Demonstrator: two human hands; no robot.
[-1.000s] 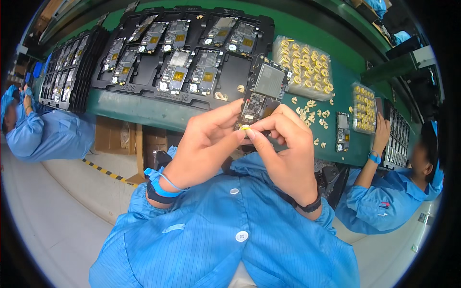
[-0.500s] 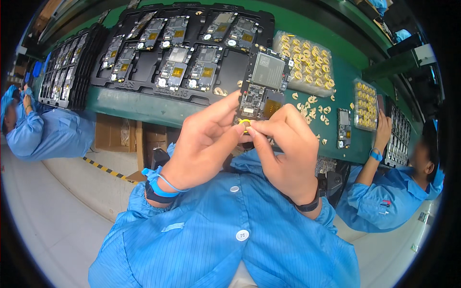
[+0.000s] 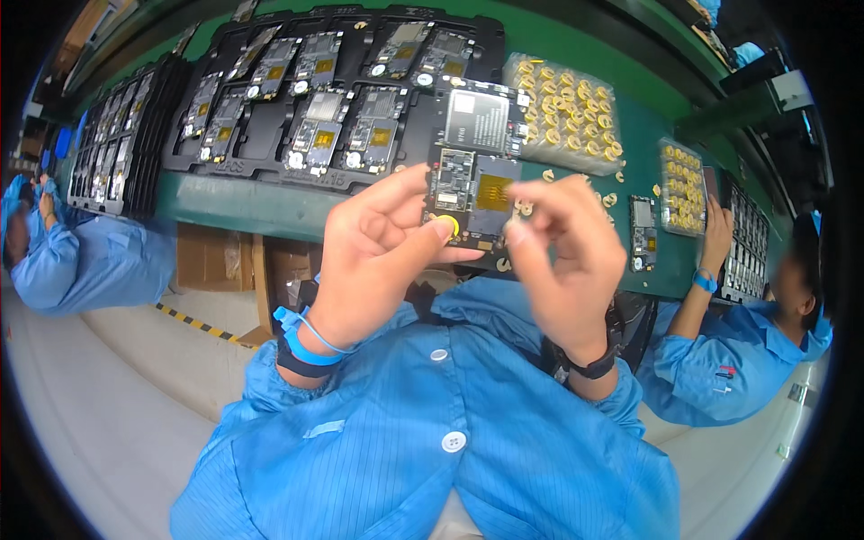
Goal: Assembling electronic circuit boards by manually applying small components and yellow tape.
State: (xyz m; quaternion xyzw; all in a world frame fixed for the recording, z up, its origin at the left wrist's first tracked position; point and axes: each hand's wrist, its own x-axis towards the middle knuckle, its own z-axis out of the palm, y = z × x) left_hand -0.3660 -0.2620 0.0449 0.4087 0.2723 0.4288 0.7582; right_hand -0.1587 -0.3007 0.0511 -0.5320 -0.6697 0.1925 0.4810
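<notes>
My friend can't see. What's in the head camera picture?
Two bare hands hold a circuit board above a green workbench; the left hand presses a small yellow round part onto it, the right hand beside it. Black trays of boards lie behind.

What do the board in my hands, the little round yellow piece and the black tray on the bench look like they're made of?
Circuit board: rigid dark laminate, with matte metal shields and a gold-coloured patch. Round yellow piece: shiny, probably gold-toned metal or foil. Black tray: moulded plastic, slightly glossy, with formed pockets.
</notes>
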